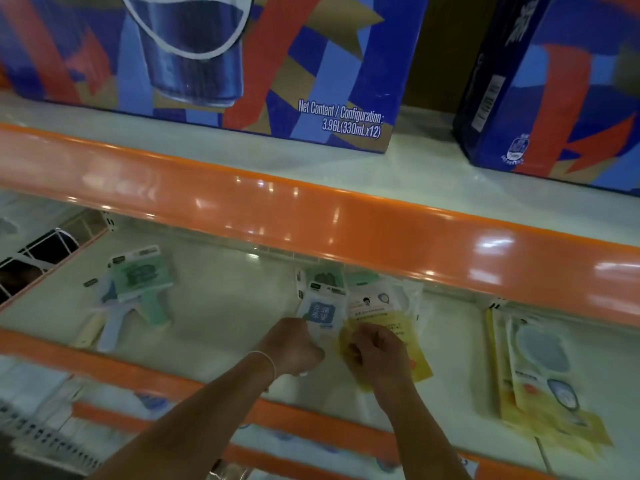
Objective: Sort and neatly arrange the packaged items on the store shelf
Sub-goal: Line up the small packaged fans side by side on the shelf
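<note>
Under the orange rail [311, 216], on the pale shelf [221, 306], both hands work at a small pile of packets. Left hand [294, 348] has fingers curled onto the lower edge of a blue packet [322, 313], gripping it; a thin bracelet [266, 358] sits at that wrist. Right hand [377, 351] has fingers curled and pinching a yellow packet [381, 327], which lies flat just right of the blue packet and touches it. More packets are tucked behind these two, partly hidden by the rail; green edges show, rest unclear.

Left of the blue packet, well apart, lies a loose heap of green packets [138, 285] with pale handle-like pieces sticking out toward the shelf front, tilted at mixed angles. Right of the yellow packet, apart from it, a yellow stack [540, 382] lies overlapped and fanned, with round grey shapes printed on top.

Above the rail, on the upper shelf, stands a big blue box [242, 64] printed with a can and "3.96L(330mLx12)". A second box [554, 84] stands to its right, apart, turned at an angle.

Below the hands, another orange strip [104, 368] edges the shelf front; blurred white goods lie lower still.
</note>
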Motion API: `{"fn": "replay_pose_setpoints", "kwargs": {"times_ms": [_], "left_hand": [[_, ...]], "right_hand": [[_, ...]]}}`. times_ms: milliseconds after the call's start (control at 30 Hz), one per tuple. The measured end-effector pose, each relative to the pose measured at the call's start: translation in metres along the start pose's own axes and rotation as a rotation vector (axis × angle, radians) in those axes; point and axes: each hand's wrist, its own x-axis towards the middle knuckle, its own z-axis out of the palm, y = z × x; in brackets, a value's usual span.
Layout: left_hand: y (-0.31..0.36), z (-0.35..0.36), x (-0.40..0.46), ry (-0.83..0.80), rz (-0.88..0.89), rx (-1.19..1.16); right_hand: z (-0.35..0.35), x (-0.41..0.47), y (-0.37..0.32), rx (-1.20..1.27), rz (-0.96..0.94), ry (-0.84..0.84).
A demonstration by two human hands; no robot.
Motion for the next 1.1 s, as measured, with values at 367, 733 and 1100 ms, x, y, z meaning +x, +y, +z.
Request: {"fn": "replay_pose_setpoints", "kwargs": {"times_ms": [367,733,1100], "left_hand": [[-0.037,-0.02,-0.019,0.268,-0.021,0.045],[-0.127,-0.101,-0.042,0.433,-0.233,-0.08],[-0.202,-0.18,-0.055,0.555,-0.365,0.031]], "right_hand": [[0.062,-0.011,0.001,0.084,0.087,-0.043],[0.173,-0.016,-0.021,-0.199,-0.023,-0.142],[0.23,-0.015,-0.018,-0.394,-0.105,0.018]]}}
